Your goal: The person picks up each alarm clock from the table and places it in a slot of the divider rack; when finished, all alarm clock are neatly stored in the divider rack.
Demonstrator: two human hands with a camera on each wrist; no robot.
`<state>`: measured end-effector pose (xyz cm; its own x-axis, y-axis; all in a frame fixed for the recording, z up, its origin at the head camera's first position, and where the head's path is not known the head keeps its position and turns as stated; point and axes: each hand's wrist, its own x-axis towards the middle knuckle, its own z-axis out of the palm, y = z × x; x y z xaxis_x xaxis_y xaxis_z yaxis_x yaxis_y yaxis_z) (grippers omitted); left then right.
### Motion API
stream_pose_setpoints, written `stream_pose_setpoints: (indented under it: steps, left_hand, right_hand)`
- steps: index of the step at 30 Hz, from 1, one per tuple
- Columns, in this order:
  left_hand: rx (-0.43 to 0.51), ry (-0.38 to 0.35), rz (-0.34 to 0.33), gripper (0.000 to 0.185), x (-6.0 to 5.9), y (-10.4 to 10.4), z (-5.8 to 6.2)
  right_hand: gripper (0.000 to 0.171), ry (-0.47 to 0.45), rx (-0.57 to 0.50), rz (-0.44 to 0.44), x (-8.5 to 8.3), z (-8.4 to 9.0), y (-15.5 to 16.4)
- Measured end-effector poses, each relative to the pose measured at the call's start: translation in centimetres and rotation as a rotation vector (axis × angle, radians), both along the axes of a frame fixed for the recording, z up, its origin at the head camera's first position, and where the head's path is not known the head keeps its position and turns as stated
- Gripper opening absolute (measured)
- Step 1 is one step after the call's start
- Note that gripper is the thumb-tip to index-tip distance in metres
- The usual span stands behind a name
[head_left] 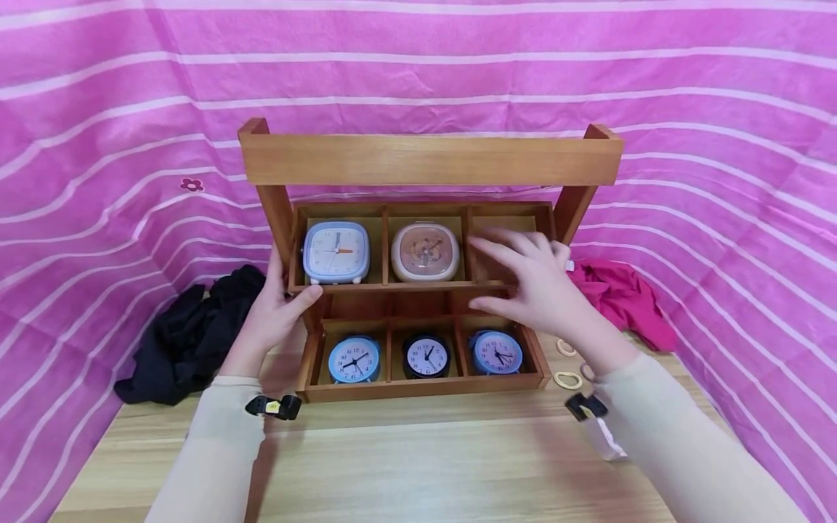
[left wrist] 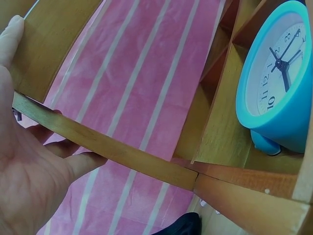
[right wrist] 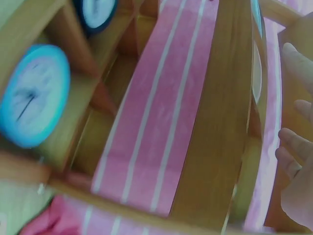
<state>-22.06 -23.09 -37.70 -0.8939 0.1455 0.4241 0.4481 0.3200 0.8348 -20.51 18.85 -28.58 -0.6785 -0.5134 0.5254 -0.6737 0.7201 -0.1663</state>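
A two-tier wooden shelf (head_left: 431, 161) with a top rail stands before me, three compartments per tier. My left hand (head_left: 277, 312) grips its left side post, thumb in front and fingers wrapped behind, as the left wrist view shows. My right hand (head_left: 539, 280), fingers spread and holding nothing, hovers before the upper right compartment. The upper tier bears a light blue square alarm clock (head_left: 336, 252) and a pinkish-brown one with a bear face (head_left: 426, 252). Below sit a blue round clock (head_left: 354, 360), a black one (head_left: 426, 357) and another blue one (head_left: 497, 353).
Black cloth (head_left: 189, 334) lies to the left and crimson cloth (head_left: 617, 301) to the right. Several small rings (head_left: 567, 380) lie on the wood-grain table (head_left: 418, 465) beside the shelf. A pink curtain with white stripes (head_left: 418, 65) encloses the back and sides.
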Motion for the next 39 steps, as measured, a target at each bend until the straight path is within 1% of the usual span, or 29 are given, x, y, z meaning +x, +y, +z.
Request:
stream_pose_setpoints:
  steps: [5,10,14,18,21,24,27,32,37,39]
  left_hand:
    - [0.012,0.002,-0.010,0.102,-0.1,0.0,-0.1]
    - [0.018,-0.007,-0.009,0.101,-0.1,0.0,-0.2]
    - [-0.003,-0.016,0.001,0.101,0.0,-0.1,0.0]
    - [-0.009,0.004,-0.001,0.100,0.0,-0.2,0.1]
    - [-0.001,0.022,-0.012,0.100,0.0,-0.2,0.1]
    - [0.006,0.022,-0.033,0.101,-0.3,0.0,-0.2]
    - [0.001,0.022,-0.032,0.102,-0.2,-0.2,-0.3]
    - [-0.004,0.036,-0.029,0.102,-0.4,-0.1,-0.6]
    - [-0.022,0.030,-0.010,0.101,-0.3,-0.2,-0.5]
    - [-0.028,0.026,-0.004,0.101,-0.2,-0.2,-0.3]
  right_hand:
    - [0.090,0.005,0.003,-0.033,3.2,-1.2,4.8]
    - [0.100,-0.037,0.005,-0.088,6.1,-2.9,9.2]
    - [0.108,-0.125,0.055,-0.158,8.4,-5.4,12.3]
    - [0.107,-0.245,0.132,-0.230,10.7,-8.4,15.0]
    - [0.107,-0.348,0.151,-0.270,11.9,-10.4,16.4]
    - [0.107,-0.407,0.173,-0.307,12.9,-12.0,17.4]
    - [0.104,-0.428,0.155,-0.300,13.1,-13.0,17.8]
    - [0.094,-0.405,0.088,-0.249,12.9,-14.1,18.6]
    - [0.087,-0.341,0.107,-0.236,12.5,-14.5,18.7]
    - [0.086,-0.334,0.117,-0.245,12.4,-14.4,18.7]
